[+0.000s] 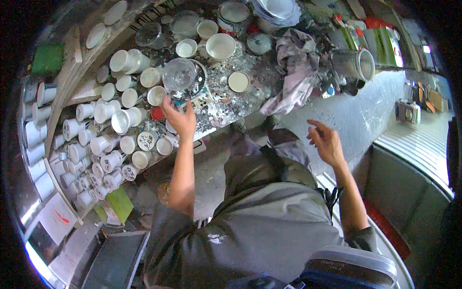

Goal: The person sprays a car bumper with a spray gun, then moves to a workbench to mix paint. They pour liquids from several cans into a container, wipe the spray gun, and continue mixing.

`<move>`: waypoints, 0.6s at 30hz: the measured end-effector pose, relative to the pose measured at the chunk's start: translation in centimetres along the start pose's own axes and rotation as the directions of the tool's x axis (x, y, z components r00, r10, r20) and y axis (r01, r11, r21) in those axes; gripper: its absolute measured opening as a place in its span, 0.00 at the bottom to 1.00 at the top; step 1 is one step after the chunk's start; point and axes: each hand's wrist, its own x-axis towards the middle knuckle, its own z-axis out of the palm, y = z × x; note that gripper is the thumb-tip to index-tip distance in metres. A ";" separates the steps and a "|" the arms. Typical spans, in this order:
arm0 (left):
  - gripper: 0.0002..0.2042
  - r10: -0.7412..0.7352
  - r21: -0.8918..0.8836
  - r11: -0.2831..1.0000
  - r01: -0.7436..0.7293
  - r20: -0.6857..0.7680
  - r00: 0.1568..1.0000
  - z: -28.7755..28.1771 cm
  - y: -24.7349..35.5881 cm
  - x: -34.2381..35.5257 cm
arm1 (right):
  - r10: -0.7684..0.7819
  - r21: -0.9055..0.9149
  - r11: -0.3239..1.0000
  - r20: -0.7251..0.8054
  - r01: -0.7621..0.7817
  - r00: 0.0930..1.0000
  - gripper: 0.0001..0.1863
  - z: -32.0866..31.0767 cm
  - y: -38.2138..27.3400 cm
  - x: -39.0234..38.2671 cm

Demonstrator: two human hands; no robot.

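Observation:
My left hand [179, 118] reaches over the edge of the paint-spattered bench [224, 108], its thumb and fingers apart. Nothing shows between them. Its fingertips are close to the rim of a small white cup [156, 96]; I cannot tell whether they touch. Just beyond is a clear plastic tub [179, 73] on a round, paint-stained surface, and a red lid [157, 113] lies beside the hand. Off to the right, my right hand [327, 143] hangs in the air away from the bench, fingers loosely bent and apart, holding nothing visible.
Many white lidded tubs [103, 144] crowd the left side. A white bowl [221, 46] and a round cream lid [238, 82] sit farther back. A stained rag [296, 67] hangs over the bench edge, near a bucket lying sideways [353, 65]. Metal cans [382, 45] stand far right.

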 end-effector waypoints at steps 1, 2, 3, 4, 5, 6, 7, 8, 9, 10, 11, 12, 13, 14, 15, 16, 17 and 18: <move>0.40 0.010 0.042 0.999 -0.010 -0.009 1.000 -0.3 0.0 -1.0 | -0.036 -0.015 0.999 0.034 0.037 0.999 0.19 0.4 0.2 0.6; 0.40 -0.001 0.082 0.997 0.001 -0.008 1.000 -0.5 -0.1 -1.9 | 0.014 -0.045 0.999 0.078 -0.010 0.997 0.18 1.0 0.4 1.2; 0.39 -0.069 0.124 0.990 0.067 0.008 0.998 -0.4 -0.3 -2.4 | 0.008 -0.116 0.993 0.108 0.005 0.994 0.18 1.7 0.4 2.2; 0.39 -0.045 0.130 0.991 0.043 0.009 0.999 -0.2 -0.5 -2.8 | -0.098 -0.164 0.979 0.143 0.121 0.985 0.19 2.4 0.2 3.3; 0.40 -0.074 0.139 0.988 0.071 0.021 0.997 0.1 -0.8 -2.8 | -0.130 -0.228 0.959 0.182 0.170 0.975 0.19 3.4 -0.2 4.7; 0.40 -0.054 0.144 0.988 0.052 0.015 0.998 0.6 -1.1 -2.7 | -0.199 -0.275 0.927 0.219 0.256 0.955 0.20 4.5 -0.7 6.2; 0.42 -0.056 0.126 0.991 0.049 0.047 0.997 1.0 -1.3 -2.5 | -0.236 -0.277 0.915 0.223 0.293 0.946 0.19 6.1 -1.5 8.0; 0.44 -0.164 0.137 0.978 0.155 0.059 0.985 1.4 -1.4 -2.3 | -0.308 -0.263 0.894 0.224 0.362 0.924 0.19 7.8 -2.5 9.7; 0.44 -0.198 0.130 0.973 0.189 0.056 0.979 1.6 -1.5 -2.1 | -0.349 -0.258 0.876 0.243 0.407 0.905 0.18 9.3 -3.5 11.4; 0.44 -0.246 0.123 0.964 0.237 0.063 0.967 1.7 -1.5 -2.0 | -0.419 -0.234 0.847 0.255 0.476 0.871 0.18 11.0 -4.6 13.2; 0.45 -0.273 0.103 0.959 0.265 0.073 0.959 1.8 -1.4 -1.8 | -0.356 -0.228 0.870 0.322 0.437 0.877 0.20 12.7 -5.9 15.4; 0.44 -0.256 0.057 0.966 0.253 0.058 0.965 1.7 -1.4 -1.7 | -0.321 -0.206 0.885 0.378 0.417 0.868 0.23 14.5 -7.2 17.4; 0.44 -0.251 0.022 0.968 0.250 0.050 0.967 1.7 -1.4 -1.4 | -0.335 -0.205 0.882 0.359 0.424 0.871 0.24 16.3 -8.4 19.1; 0.44 -0.260 -0.009 0.965 0.261 0.054 0.964 1.5 -1.4 -1.3 | -0.349 -0.203 0.879 0.340 0.431 0.873 0.26 17.9 -9.4 20.6; 0.43 -0.274 -0.017 0.962 0.274 0.031 0.961 1.3 -1.5 -1.3 | -0.378 -0.188 0.877 0.299 0.443 0.876 0.27 19.5 -10.1 21.7; 0.43 -0.284 -0.013 0.959 0.284 0.027 0.958 1.0 -1.6 -1.2 | -0.405 -0.172 0.874 0.259 0.455 0.877 0.27 21.0 -10.8 22.6; 0.43 -0.296 -0.009 0.955 0.297 0.021 0.955 0.7 -1.8 -1.4 | -0.410 -0.164 0.877 0.235 0.452 0.881 0.28 22.1 -11.3 23.4; 0.43 -0.310 -0.005 0.951 0.310 0.013 0.951 0.4 -2.0 -1.5 | -0.442 -0.151 0.862 0.245 0.485 0.863 0.29 23.0 -11.8 24.0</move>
